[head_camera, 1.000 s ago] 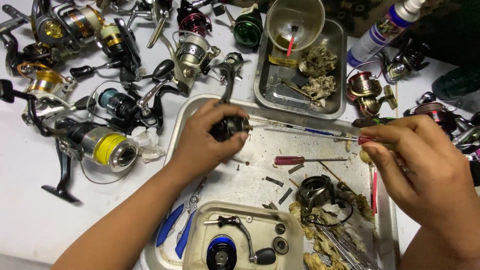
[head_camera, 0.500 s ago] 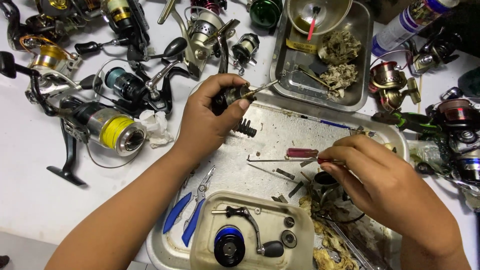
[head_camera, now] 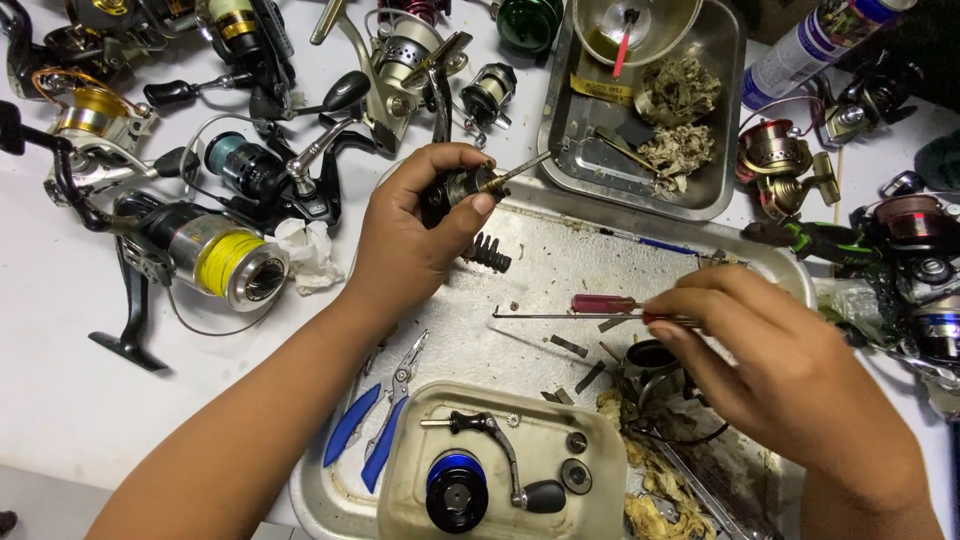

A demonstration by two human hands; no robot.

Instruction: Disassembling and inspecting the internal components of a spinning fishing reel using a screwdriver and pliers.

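Head view, looking straight down on a white table (head_camera: 60, 400) crowded with fishing reels. Largest item: a long metal tray (head_camera: 560, 270) in the middle, scratched and greasy, carrying small parts and wads of dirty fibre toward its right end. Above it, a smaller steel tray (head_camera: 580, 180) holding a clear funnel (head_camera: 640, 25) with a red stick inside, plus clumps of grimy wadding. At the near edge of the long tray, a cream plastic tub (head_camera: 400, 480) with a blue-topped spool (head_camera: 457, 490) and a black crank handle (head_camera: 500, 460) lying in it. Left of the long tray, a spinning reel with yellow line (head_camera: 225, 262), close beside a crumpled white tissue (head_camera: 305, 255).

Left hand (head_camera: 410, 235) raised over the far edge of the long tray, fingers curled and pinching a small dark reel part (head_camera: 462, 185) with a brass shaft poking out to the right. Right hand (head_camera: 790, 370) low over the tray's right half, thumb and fingertips pressed together on a thin metal rod (head_camera: 560, 316) that runs left across the tray. Just above the rod, a red-handled screwdriver (head_camera: 605, 302) lying flat. Blue-handled pliers (head_camera: 385, 410) resting on the tray's left rim, beside the tub. A black ribbed knob (head_camera: 490, 252) just below the left hand.
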